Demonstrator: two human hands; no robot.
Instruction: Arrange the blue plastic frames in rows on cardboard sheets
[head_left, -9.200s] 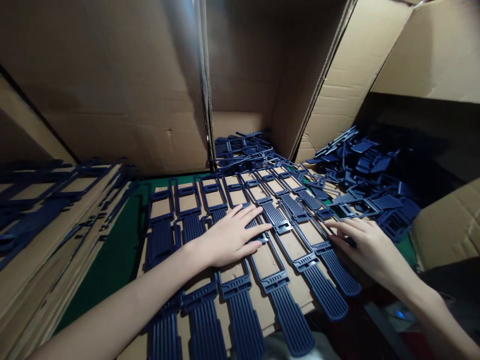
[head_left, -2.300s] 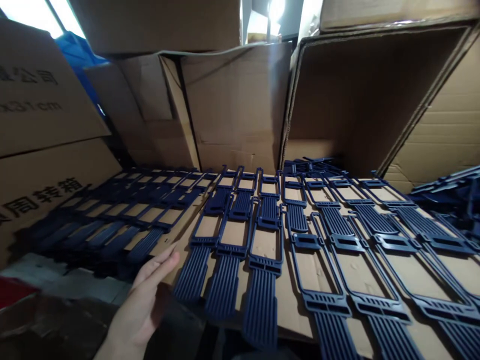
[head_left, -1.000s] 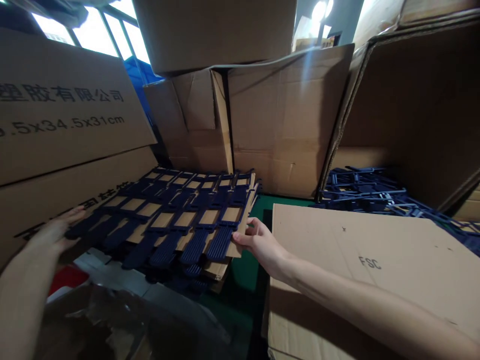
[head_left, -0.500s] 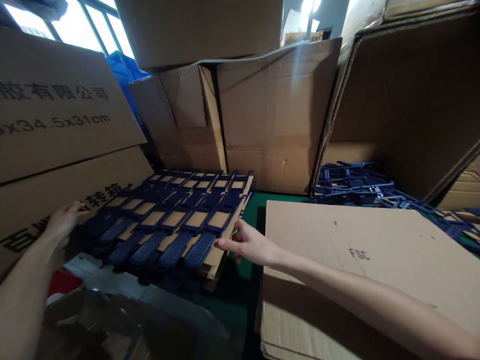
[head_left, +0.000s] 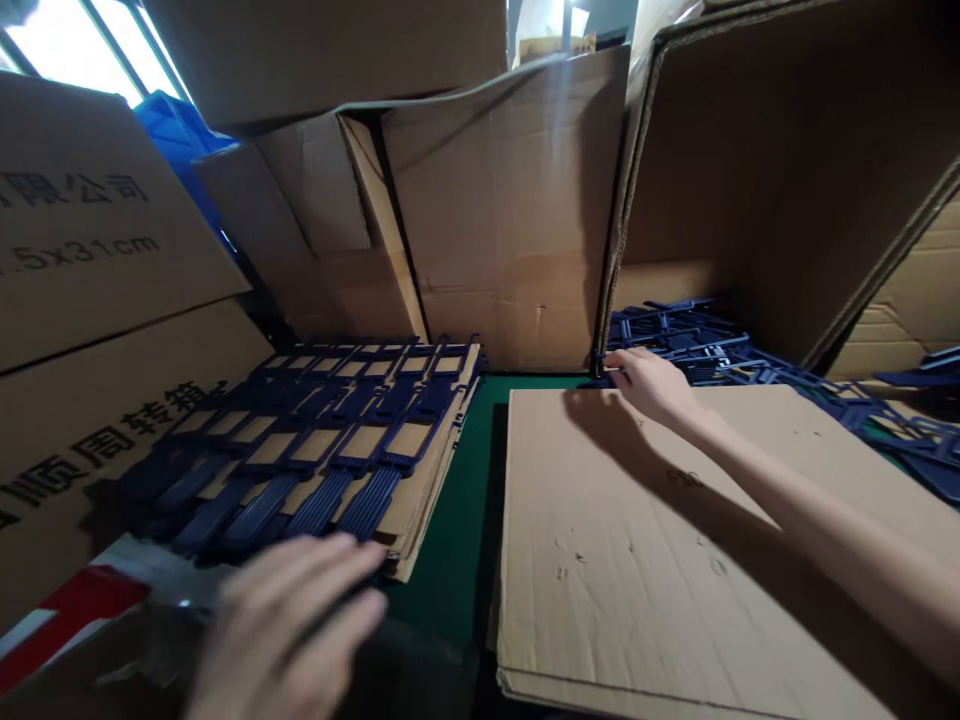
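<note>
Rows of dark blue plastic frames with ribbed tabs lie on a stack of cardboard sheets at the left. My left hand, smeared by motion, is in front of these rows at the lower left, its fingers stretched out and holding nothing I can see. My right hand reaches across a flat cardboard stack to its far edge. Its fingers are curled at a dark blue plastic part, beside a loose pile of such parts. The fingertips are partly hidden.
A large open carton stands on its side behind the loose pile. More cardboard boxes wall the back, and printed cartons stand at the left. Green table surface shows between the stacks. Clear plastic and red-white material lie at the lower left.
My right hand has left the edge of the left sheet stack and moved right to the loose pile. My left hand has come from the rows' left side toward their front. The view has shifted right.
</note>
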